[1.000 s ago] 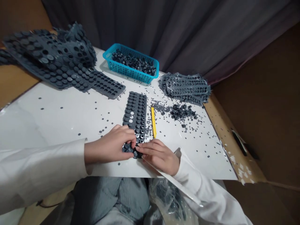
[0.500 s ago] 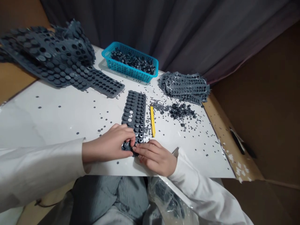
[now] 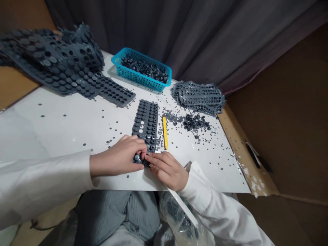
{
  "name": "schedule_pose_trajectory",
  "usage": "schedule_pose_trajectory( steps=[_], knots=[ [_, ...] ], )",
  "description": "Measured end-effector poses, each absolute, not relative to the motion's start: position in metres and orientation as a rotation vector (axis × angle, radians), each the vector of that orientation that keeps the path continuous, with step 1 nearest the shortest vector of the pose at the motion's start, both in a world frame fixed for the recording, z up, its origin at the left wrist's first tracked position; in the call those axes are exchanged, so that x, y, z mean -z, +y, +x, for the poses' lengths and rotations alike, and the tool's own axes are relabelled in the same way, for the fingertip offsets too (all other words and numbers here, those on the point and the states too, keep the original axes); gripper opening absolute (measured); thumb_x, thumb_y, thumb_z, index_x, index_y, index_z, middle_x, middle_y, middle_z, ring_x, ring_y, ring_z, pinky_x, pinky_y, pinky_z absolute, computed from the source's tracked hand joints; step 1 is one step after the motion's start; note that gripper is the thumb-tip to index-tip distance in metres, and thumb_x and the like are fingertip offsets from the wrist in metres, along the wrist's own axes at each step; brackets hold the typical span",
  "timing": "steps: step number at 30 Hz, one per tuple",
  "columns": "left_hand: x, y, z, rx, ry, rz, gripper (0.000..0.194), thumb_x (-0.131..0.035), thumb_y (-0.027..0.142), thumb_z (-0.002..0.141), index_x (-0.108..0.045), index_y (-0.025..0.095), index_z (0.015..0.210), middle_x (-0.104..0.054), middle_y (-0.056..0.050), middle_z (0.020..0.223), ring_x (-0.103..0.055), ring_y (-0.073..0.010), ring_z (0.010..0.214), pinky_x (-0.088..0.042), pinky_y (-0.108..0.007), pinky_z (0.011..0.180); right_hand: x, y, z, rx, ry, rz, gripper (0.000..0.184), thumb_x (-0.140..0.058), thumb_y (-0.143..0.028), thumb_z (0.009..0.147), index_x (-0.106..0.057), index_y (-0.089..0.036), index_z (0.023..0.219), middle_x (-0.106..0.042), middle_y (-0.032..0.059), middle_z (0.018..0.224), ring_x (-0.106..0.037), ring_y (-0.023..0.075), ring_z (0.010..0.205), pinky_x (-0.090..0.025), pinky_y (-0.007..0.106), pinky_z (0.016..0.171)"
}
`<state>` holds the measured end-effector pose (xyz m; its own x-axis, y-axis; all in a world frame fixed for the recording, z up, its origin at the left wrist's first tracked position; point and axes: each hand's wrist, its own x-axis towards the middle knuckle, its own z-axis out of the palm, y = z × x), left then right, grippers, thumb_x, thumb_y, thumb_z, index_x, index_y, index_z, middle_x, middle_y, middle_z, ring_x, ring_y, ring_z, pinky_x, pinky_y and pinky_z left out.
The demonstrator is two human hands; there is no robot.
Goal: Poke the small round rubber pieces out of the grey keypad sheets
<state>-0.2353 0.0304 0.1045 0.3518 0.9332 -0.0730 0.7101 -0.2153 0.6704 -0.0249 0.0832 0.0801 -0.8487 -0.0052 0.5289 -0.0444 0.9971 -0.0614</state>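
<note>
Grey studded sheet (image 3: 145, 118), left fingers (image 3: 141, 147) half-curled on it, right fingers (image 3: 159, 160) bunched alongside — grip hidden

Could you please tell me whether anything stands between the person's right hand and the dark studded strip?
Nothing visible does: the right hand has its fingertips at the near end of the studded strip, close beside the left hand. The yellow stick lies off the strip's right side.
</note>
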Motion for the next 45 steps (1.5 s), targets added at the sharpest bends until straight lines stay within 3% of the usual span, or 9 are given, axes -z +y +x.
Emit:
schedule_pose_trajectory(
  steps=[3,7,10,15,19,22,32,40,45],
  knots=[
    [-0.104,0.03,-0.235,-0.462,1.417,2.029,0.009,-0.061,0.021,0.072,-0.057,0.021,0.08,-0.059,0.004,0.081,-0.05,-0.0176,0.086,-0.03,-0.029,0.078,-0.078,0.085,-0.025,-0.298,-2.561,-0.014,0.007,-0.052,-0.01,0.09,-0.056,-0.015,0.089,-0.069,0.0134,0.112,-0.06,0.0217,0.11,-0.054,0.035,0.08],
    [-0.11,0.026,-0.238,-0.455,1.407,2.138,0.009,-0.062,0.026,0.077,-0.059,0.021,0.084,-0.06,0.002,0.083,-0.051,-0.0184,0.085,-0.032,-0.03,0.077,-0.082,0.086,-0.02,-0.853,-2.423,-0.147,0.005,-0.057,-0.022,0.09,-0.056,-0.018,0.092,-0.07,0.0132,0.107,-0.062,0.0191,0.108,-0.053,0.035,0.088],
    [-0.12,0.013,-0.238,-0.456,1.522,2.269,0.012,-0.06,0.031,0.082,-0.058,0.02,0.084,-0.059,0.0,0.084,-0.052,-0.0197,0.084,-0.034,-0.032,0.075,-0.086,0.083,-0.014,-0.961,-2.371,-0.208,0.006,-0.058,-0.025,0.089,-0.057,-0.019,0.091,-0.07,0.0136,0.109,-0.062,0.0197,0.109,-0.052,0.037,0.091],
    [-0.114,-0.03,-0.222,-0.459,1.649,2.457,0.014,-0.055,0.03,0.087,-0.062,0.02,0.094,-0.062,-0.005,0.093,-0.054,-0.0227,0.087,-0.038,-0.036,0.077,-0.08,0.072,-0.009,-0.855,-2.41,-0.228,0.008,-0.06,-0.027,0.088,-0.059,-0.02,0.092,-0.07,0.0117,0.109,-0.062,0.0193,0.108,-0.051,0.037,0.092],
    [-0.084,-0.063,-0.197,-0.651,1.887,2.488,0.039,-0.057,0.034,0.084,-0.059,0.014,0.117,-0.059,-0.013,0.122,-0.049,-0.0293,0.113,-0.034,-0.042,0.097,-0.076,0.069,-0.011,-0.763,-2.444,-0.197,0.009,-0.06,-0.027,0.088,-0.059,-0.019,0.093,-0.069,0.0111,0.111,-0.061,0.0191,0.11,-0.05,0.036,0.093],
    [-0.068,-0.073,-0.182,-0.737,2.046,2.431,0.045,-0.055,0.039,0.085,-0.057,0.015,0.123,-0.054,-0.012,0.133,-0.044,-0.031,0.123,-0.028,-0.045,0.103,-0.075,0.07,-0.013,-0.696,-2.474,-0.171,0.011,-0.058,-0.028,0.09,-0.06,-0.018,0.095,-0.069,0.0111,0.113,-0.059,0.0198,0.112,-0.05,0.037,0.094],
    [-0.063,-0.075,-0.168,-0.824,2.146,2.348,0.042,-0.052,0.038,0.085,-0.06,0.02,0.122,-0.054,-0.009,0.135,-0.044,-0.0319,0.126,-0.016,-0.05,0.108,-0.074,0.071,-0.015,-0.612,-2.504,-0.173,0.014,-0.056,-0.031,0.091,-0.061,-0.018,0.094,-0.069,0.01,0.113,-0.06,0.0186,0.111,-0.049,0.036,0.094],
    [-0.057,-0.078,-0.158,-0.782,2.195,2.215,0.043,-0.051,0.035,0.085,-0.058,0.019,0.124,-0.051,-0.011,0.138,-0.04,-0.0345,0.13,-0.01,-0.056,0.109,-0.073,0.074,-0.024,-0.101,-2.649,0.016,0.02,-0.044,-0.024,0.097,-0.062,-0.016,0.096,-0.068,0.012,0.113,-0.061,0.0208,0.107,-0.052,0.038,0.086],
    [-0.058,-0.077,-0.156,-0.802,2.202,2.181,0.042,-0.051,0.032,0.084,-0.058,0.019,0.124,-0.052,-0.011,0.138,-0.042,-0.0336,0.128,-0.013,-0.055,0.107,-0.079,0.081,-0.028,-0.003,-2.631,0.015,0.019,-0.042,-0.018,0.096,-0.061,-0.014,0.092,-0.067,0.0154,0.113,-0.061,0.0214,0.101,-0.054,0.038,0.085]
  ],
)
